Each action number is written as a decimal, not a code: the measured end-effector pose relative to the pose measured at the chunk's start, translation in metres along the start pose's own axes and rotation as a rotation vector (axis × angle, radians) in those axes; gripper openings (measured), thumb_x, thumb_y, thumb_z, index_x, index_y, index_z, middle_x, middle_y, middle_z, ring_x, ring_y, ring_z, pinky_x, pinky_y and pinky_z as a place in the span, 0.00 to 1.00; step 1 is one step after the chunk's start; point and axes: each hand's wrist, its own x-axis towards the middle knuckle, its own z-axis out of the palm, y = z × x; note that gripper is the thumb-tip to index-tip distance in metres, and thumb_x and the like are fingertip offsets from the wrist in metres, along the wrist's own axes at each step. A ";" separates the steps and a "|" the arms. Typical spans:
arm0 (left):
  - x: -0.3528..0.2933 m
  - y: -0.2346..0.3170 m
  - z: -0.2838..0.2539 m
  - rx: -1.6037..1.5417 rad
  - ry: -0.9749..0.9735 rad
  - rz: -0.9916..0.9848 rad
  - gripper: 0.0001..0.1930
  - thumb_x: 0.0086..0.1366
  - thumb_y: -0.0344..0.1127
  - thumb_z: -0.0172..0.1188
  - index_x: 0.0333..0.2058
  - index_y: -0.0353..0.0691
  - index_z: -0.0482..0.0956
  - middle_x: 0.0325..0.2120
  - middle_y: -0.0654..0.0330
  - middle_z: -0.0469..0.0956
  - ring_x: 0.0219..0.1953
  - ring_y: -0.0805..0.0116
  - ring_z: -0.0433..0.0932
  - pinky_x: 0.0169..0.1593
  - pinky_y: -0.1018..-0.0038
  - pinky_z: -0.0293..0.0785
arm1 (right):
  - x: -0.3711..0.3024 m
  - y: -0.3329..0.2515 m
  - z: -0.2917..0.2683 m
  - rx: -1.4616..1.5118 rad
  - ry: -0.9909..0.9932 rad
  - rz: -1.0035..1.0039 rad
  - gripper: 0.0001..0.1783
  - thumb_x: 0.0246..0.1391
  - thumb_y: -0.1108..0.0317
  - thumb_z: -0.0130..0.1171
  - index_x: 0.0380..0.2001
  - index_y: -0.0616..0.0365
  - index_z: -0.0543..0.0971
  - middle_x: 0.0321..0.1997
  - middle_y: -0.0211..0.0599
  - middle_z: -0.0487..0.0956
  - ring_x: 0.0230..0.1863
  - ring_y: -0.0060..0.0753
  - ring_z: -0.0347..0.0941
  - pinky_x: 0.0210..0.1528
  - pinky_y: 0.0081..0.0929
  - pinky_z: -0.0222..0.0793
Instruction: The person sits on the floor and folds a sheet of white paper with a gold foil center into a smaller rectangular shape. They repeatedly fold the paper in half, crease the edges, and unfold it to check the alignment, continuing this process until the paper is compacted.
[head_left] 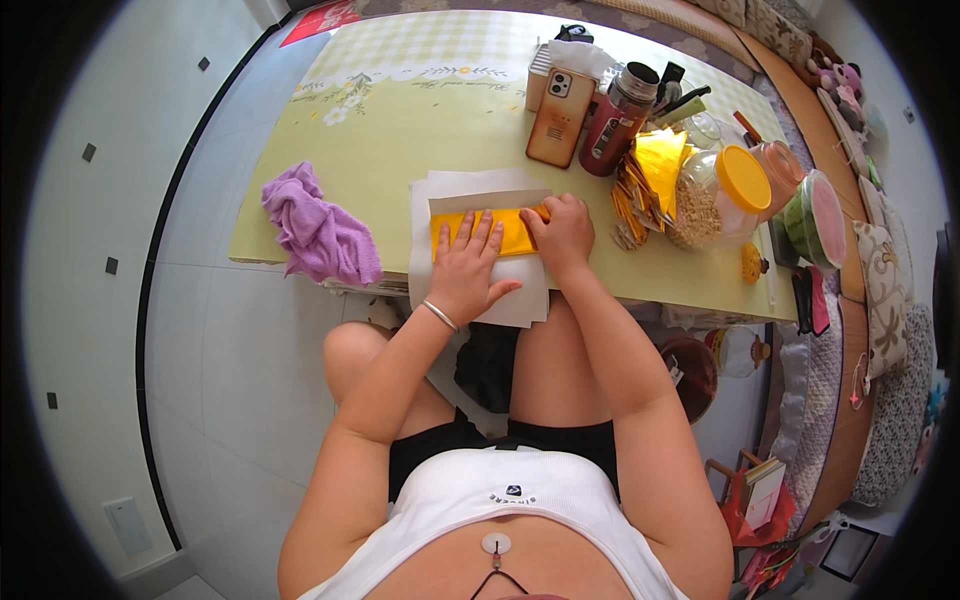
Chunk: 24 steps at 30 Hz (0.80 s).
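A strip of shiny golden-yellow folded paper (516, 238) lies on white sheets (430, 290) at the near edge of the table. My left hand (468, 268) rests flat on its left part, fingers stretched and slightly apart. At the strip's right end, my right hand (566, 236) is closed on the paper, its thumb along the edge and the other fingers curled over. Part of the paper under both hands is hidden. The white sheets jut out over the table edge towards my lap.
A purple cloth (315, 225) lies left on the table (400, 130). Behind my right hand stand a phone (562, 118), a dark red flask (617, 122), a pile of gold foil pieces (655, 175) and a yellow-lidded jar (710, 200). Further right is a cut watermelon (815, 220).
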 end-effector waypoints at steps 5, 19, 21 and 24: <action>-0.001 0.003 0.001 0.026 -0.008 -0.006 0.42 0.62 0.68 0.54 0.69 0.48 0.63 0.70 0.48 0.58 0.72 0.44 0.53 0.69 0.39 0.45 | 0.000 -0.002 -0.002 -0.034 -0.014 -0.001 0.16 0.48 0.54 0.70 0.25 0.54 0.80 0.36 0.38 0.77 0.43 0.46 0.73 0.43 0.42 0.72; -0.003 0.004 -0.008 0.028 -0.171 -0.013 0.45 0.61 0.69 0.55 0.70 0.49 0.60 0.72 0.49 0.51 0.75 0.46 0.46 0.70 0.38 0.41 | -0.044 -0.009 0.002 -0.003 -0.372 -0.435 0.42 0.62 0.43 0.53 0.71 0.58 0.59 0.77 0.43 0.54 0.78 0.42 0.46 0.77 0.41 0.40; -0.009 -0.006 -0.007 -0.010 -0.159 0.007 0.46 0.61 0.68 0.56 0.71 0.46 0.58 0.73 0.50 0.50 0.75 0.49 0.44 0.71 0.39 0.39 | -0.047 0.005 -0.007 -0.172 -0.404 -0.464 0.43 0.64 0.40 0.47 0.72 0.58 0.57 0.78 0.42 0.54 0.78 0.40 0.46 0.78 0.41 0.39; -0.022 -0.028 -0.016 0.016 -0.196 -0.020 0.48 0.61 0.68 0.56 0.71 0.44 0.55 0.74 0.52 0.48 0.76 0.51 0.43 0.72 0.40 0.35 | -0.045 0.031 -0.027 -0.222 -0.408 -0.522 0.40 0.65 0.43 0.47 0.71 0.58 0.60 0.77 0.41 0.57 0.77 0.40 0.49 0.77 0.41 0.41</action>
